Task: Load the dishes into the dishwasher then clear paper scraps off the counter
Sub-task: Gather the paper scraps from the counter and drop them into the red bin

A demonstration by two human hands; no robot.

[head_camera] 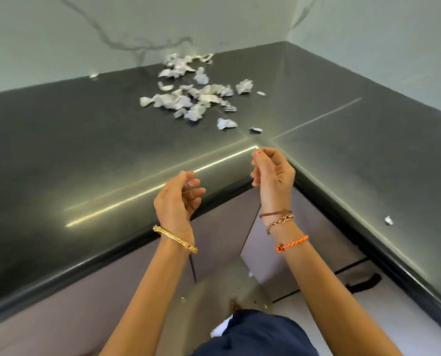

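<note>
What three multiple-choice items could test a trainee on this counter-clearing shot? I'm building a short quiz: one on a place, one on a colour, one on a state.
1. Where does the main pile of paper scraps lie?
A. near the back wall
B. on the floor
C. in a hand

2. What colour is the counter?
A. white
B. dark
C. red

3. How are the left hand and right hand?
A. flat on the counter
B. gripping a plate
C. raised, fingers loosely curled, off the scraps

Key: 1 A, the pile sits by the wall; 2 B, the surface is dark and glossy; 3 C, both hover at the edge.
</note>
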